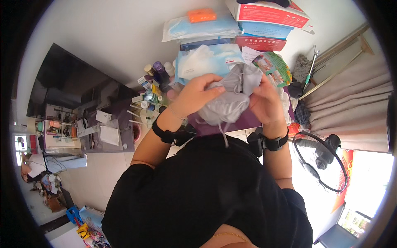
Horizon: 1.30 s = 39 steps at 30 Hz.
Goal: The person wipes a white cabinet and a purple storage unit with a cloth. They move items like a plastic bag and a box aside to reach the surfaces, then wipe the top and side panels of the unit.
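Observation:
Both my hands hold a light grey, thin cloth article point(228, 107) with gathered folds and thin cords, above a purple tabletop point(195, 125). Whether it is a bag, a cap or a garment I cannot tell. My left hand point(198, 94) pinches its left side between thumb and fingers. At the upper right edge, my right hand point(266, 100) grips a smooth, flat section of the cloth. One pale cord point(224, 135) dangles below towards my black shirt. Just beyond the cloth lies a light blue and white soft package point(207, 62).
Bottles point(159, 68) and small jars crowd the left of the table. Stacked packages point(201, 26) and boxes point(263, 29) stand at the back. A green printed hand fan point(274, 68) lies to the right. An electric fan point(322, 161) stands at right; another person point(55, 162) is far left.

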Motion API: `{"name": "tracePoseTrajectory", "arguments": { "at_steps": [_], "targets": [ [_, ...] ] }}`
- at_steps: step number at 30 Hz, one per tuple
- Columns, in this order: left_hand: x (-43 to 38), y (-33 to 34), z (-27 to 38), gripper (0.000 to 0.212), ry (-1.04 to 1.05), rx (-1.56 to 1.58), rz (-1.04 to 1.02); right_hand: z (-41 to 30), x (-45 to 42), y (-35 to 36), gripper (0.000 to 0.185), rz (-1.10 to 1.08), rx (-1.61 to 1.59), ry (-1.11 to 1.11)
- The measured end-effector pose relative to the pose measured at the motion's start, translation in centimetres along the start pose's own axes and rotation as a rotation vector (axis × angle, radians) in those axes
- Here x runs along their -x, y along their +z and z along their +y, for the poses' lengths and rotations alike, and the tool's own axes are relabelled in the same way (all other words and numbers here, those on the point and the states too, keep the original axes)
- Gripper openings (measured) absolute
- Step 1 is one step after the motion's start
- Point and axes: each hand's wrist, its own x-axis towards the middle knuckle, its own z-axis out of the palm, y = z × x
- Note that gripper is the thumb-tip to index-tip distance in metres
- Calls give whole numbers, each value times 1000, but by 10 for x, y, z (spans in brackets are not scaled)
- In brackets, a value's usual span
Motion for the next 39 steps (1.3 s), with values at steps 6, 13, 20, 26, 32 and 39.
{"name": "tracePoseTrajectory", "arguments": {
  "at_steps": [6,13,20,26,32,39],
  "targets": [
    [16,-17,-22,19,184,-58,273,5,-10,-13,17,317,320,-186],
    [16,-29,-16,16,238,-36,142,-26,-11,11,21,258,796,-562],
    [-5,-23,18,24,93,-195,41,-67,-16,39,20,250,779,-745],
    [-25,-24,24,39,114,-230,17,-91,-20,54,23,217,815,-836],
    [-8,-7,-43,65,434,-645,252,-109,-8,63,19,379,637,-995],
    [35,28,-63,58,262,-1116,282,-108,5,31,20,369,618,-798]
  ]
}}
